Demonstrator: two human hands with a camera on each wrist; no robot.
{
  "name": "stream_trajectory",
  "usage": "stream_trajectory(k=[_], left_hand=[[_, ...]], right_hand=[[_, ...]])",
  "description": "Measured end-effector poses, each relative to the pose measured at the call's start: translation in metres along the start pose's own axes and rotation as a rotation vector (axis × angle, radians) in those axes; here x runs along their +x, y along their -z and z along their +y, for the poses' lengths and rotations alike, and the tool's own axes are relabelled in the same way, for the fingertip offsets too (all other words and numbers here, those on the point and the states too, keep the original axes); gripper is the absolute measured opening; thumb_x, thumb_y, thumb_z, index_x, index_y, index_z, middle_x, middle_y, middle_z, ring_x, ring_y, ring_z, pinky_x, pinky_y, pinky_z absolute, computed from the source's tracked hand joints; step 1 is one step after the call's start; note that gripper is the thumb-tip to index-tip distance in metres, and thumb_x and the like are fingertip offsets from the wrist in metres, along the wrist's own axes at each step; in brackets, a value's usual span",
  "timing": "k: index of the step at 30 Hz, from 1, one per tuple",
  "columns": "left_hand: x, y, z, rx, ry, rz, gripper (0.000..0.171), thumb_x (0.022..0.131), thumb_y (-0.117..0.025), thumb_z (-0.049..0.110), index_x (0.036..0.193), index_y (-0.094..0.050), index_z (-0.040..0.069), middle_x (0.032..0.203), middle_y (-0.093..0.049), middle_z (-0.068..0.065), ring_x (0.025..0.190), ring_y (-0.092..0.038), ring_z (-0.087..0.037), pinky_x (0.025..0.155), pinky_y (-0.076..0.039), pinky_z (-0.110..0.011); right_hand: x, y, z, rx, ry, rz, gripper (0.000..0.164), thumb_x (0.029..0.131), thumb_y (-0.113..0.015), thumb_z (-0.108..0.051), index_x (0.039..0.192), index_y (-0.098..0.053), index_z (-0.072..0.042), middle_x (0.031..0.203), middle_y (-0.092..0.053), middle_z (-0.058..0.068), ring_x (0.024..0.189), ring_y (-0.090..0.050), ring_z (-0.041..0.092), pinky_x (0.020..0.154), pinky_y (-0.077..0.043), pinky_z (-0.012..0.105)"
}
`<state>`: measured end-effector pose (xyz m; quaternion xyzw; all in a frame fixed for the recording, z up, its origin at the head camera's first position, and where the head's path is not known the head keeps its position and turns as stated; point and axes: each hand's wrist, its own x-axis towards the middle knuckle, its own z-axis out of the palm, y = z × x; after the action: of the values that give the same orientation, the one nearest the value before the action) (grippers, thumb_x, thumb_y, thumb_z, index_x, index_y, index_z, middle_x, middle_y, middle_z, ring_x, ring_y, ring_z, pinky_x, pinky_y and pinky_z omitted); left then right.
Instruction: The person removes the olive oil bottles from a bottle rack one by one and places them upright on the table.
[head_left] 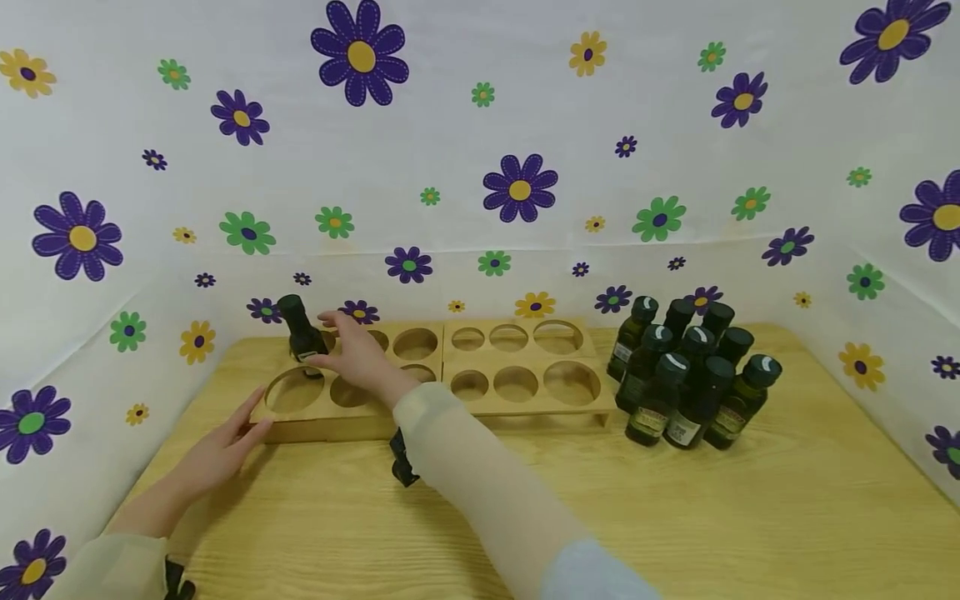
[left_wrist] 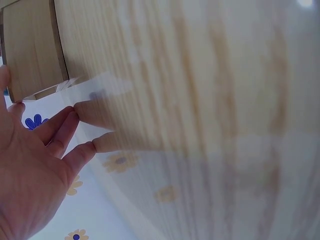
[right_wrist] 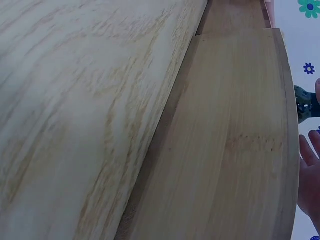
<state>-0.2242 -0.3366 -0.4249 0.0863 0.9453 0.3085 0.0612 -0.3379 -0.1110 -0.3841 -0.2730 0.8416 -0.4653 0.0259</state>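
Observation:
A wooden bottle rack (head_left: 480, 402) with two rows of round holes stands at the back of the table. In the head view, my left hand (head_left: 217, 454) holds its front left corner, thumb at the front and fingers along the side. In the left wrist view, other fingers of the left hand (left_wrist: 35, 170) touch the tabletop. One dark green bottle (head_left: 298, 329) with a black cap stands at the rack's left end, leaning left in the picture. My right hand (head_left: 358, 354) is beside it, thumb and fingers spread, the thumb by the label. Whether they touch cannot be told.
Several dark capped bottles (head_left: 667, 400) stand close together right of the rack. The wooden table (head_left: 570, 508) reaches toward me. White cloth (head_left: 442, 133) with printed flowers encloses the back and sides. A black strap (head_left: 402, 460) hangs under my right wrist.

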Motion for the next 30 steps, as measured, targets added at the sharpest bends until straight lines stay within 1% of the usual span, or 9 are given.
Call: stream_trajectory(k=[5,9,13,15,16,19,22,27,30], left_hand=[[-0.009,0.004,-0.007,0.016,0.036,-0.013,0.07,0.106,-0.034,0.042,0.157,0.002,0.01,0.138,-0.032,-0.045,0.121,-0.037,-0.062,0.089,-0.035,-0.068],[-0.008,0.006,-0.007,0.02,0.042,-0.03,0.07,0.106,-0.033,0.042,0.156,0.004,0.01,0.138,-0.032,-0.045,0.119,-0.04,-0.061,0.087,-0.037,-0.067],[-0.001,0.003,-0.003,0.019,0.026,-0.03,0.07,0.106,-0.034,0.041,0.157,0.001,0.009,0.136,-0.039,-0.043,0.103,-0.053,-0.047,0.082,-0.042,-0.056],[0.003,0.001,-0.001,0.022,0.015,-0.027,0.07,0.106,-0.035,0.041,0.157,0.0,0.008,0.134,-0.041,-0.042,0.099,-0.054,-0.043,0.081,-0.041,-0.055],[0.003,0.002,-0.001,0.028,0.016,-0.024,0.07,0.106,-0.035,0.041,0.157,0.0,0.008,0.127,-0.048,-0.04,0.093,-0.055,-0.038,0.079,-0.041,-0.051],[0.004,0.003,0.0,0.037,0.01,-0.016,0.069,0.106,-0.036,0.04,0.157,-0.001,0.009,0.12,-0.053,-0.035,0.085,-0.056,-0.035,0.076,-0.042,-0.049],[0.004,0.004,0.002,0.033,0.009,-0.017,0.069,0.106,-0.036,0.04,0.157,-0.001,0.009,0.121,-0.053,-0.035,0.086,-0.057,-0.037,0.076,-0.042,-0.05],[0.001,0.002,0.003,0.011,0.021,-0.024,0.07,0.106,-0.037,0.041,0.157,0.0,0.01,0.134,-0.042,-0.041,0.094,-0.056,-0.04,0.079,-0.042,-0.052],[0.0,0.001,0.001,0.006,0.019,-0.023,0.07,0.106,-0.036,0.04,0.157,0.0,0.009,0.137,-0.038,-0.043,0.107,-0.053,-0.049,0.084,-0.042,-0.057]], right_hand=[[0.008,-0.012,-0.006,-0.019,-0.017,-0.014,0.071,0.088,-0.073,-0.03,0.147,-0.037,-0.015,0.143,-0.047,-0.002,0.126,-0.047,0.011,0.098,-0.04,0.02],[0.013,-0.014,-0.004,-0.046,-0.03,0.006,0.072,0.087,-0.074,-0.031,0.147,-0.037,-0.016,0.142,-0.047,-0.002,0.126,-0.047,0.009,0.097,-0.04,0.02],[0.017,-0.01,0.002,-0.087,-0.038,0.021,0.072,0.087,-0.074,-0.033,0.147,-0.037,-0.017,0.142,-0.047,-0.003,0.126,-0.047,0.009,0.098,-0.039,0.019],[0.018,-0.006,0.004,-0.103,-0.033,0.017,0.073,0.088,-0.073,-0.035,0.148,-0.036,-0.017,0.144,-0.046,-0.003,0.128,-0.046,0.008,0.099,-0.038,0.019],[0.019,-0.005,0.004,-0.107,-0.026,0.01,0.073,0.088,-0.072,-0.035,0.148,-0.035,-0.017,0.145,-0.046,-0.003,0.128,-0.045,0.008,0.1,-0.037,0.018],[0.02,-0.002,0.0,-0.103,-0.012,-0.012,0.074,0.09,-0.071,-0.034,0.15,-0.033,-0.017,0.148,-0.043,-0.003,0.131,-0.043,0.008,0.102,-0.034,0.019],[0.021,0.0,-0.003,-0.095,-0.016,-0.033,0.076,0.09,-0.071,-0.033,0.152,-0.03,-0.018,0.15,-0.04,-0.003,0.133,-0.041,0.009,0.104,-0.033,0.021],[0.024,-0.003,-0.004,-0.109,-0.025,-0.074,0.078,0.091,-0.07,-0.034,0.153,-0.027,-0.018,0.152,-0.038,-0.003,0.135,-0.039,0.009,0.106,-0.032,0.023],[0.025,-0.006,-0.003,-0.13,-0.027,-0.087,0.077,0.091,-0.069,-0.035,0.153,-0.027,-0.017,0.152,-0.038,-0.002,0.134,-0.04,0.01,0.106,-0.032,0.023]])
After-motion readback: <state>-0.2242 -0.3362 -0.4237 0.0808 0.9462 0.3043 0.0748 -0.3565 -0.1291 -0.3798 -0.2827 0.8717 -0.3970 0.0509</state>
